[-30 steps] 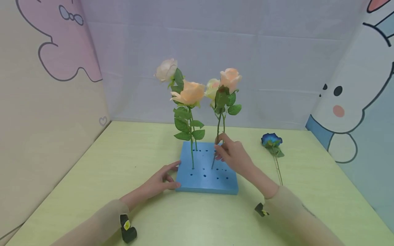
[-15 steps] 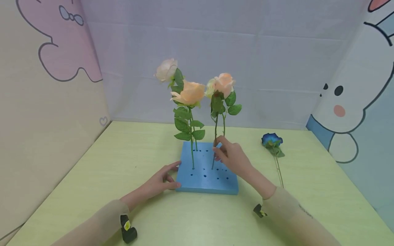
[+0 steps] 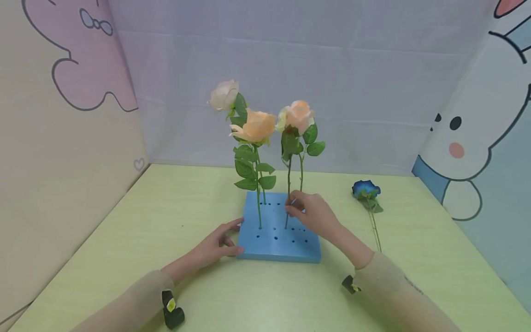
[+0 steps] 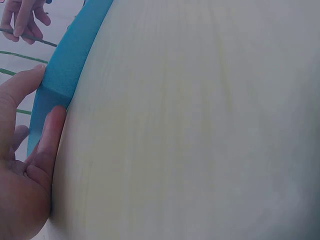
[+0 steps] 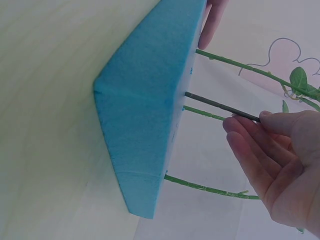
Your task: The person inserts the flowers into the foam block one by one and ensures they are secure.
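Note:
My right hand (image 3: 314,213) pinches the dark stem (image 5: 222,106) of a pale pink rose (image 3: 299,115) between thumb and fingers. The stem's lower end meets the top of a blue foam block (image 3: 282,251) at a hole, and the rose stands nearly upright. Along the block's left side, my left hand (image 3: 212,243) rests its thumb and fingertips against the edge. Also standing in the block are a peach rose (image 3: 255,125), a whitish rose (image 3: 224,95) and a pale yellow rose (image 3: 282,119). That last bloom is partly hidden behind the pink one.
A blue rose (image 3: 366,190) lies on the light wooden table (image 3: 174,193) to the right, its stem running toward my right sleeve. Several small holes dot the block's top. Behind the table hangs a pale cloth (image 3: 373,83).
The pink rose's bloom has swung left and dropped slightly, now overlapping the yellow one. My right hand has shifted a little down and left along with it. My left hand has stayed put.

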Demonstrator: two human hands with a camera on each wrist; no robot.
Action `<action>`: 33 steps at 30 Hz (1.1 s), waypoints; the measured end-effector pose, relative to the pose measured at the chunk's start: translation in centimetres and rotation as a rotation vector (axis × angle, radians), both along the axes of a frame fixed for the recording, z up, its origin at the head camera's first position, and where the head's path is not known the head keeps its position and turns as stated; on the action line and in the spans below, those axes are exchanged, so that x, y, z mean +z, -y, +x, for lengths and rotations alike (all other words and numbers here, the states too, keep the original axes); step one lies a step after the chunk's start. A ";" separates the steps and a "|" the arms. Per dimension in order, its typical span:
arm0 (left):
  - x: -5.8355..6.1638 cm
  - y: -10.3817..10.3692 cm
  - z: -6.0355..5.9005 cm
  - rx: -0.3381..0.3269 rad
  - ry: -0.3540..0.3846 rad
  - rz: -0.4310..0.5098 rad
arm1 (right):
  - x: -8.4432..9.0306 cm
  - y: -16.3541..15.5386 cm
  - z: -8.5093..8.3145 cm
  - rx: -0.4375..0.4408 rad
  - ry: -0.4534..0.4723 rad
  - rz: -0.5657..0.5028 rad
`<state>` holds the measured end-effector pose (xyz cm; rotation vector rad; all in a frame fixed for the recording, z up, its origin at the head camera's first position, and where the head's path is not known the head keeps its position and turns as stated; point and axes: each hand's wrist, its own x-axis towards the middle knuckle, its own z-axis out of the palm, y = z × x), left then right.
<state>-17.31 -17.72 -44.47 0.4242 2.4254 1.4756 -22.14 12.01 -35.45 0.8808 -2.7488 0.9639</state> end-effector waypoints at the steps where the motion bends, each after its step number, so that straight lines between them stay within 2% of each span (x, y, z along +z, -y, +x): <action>1: 0.0 0.0 0.0 -0.002 -0.003 0.001 | 0.0 0.0 0.0 0.000 0.000 0.002; 19: 0.1 0.1 0.0 -0.005 -0.003 0.001 | -0.6 0.1 -0.1 0.011 0.005 0.035; 33: -0.2 0.0 -0.1 0.006 0.014 -0.001 | -1.4 0.0 -0.5 0.062 0.086 0.040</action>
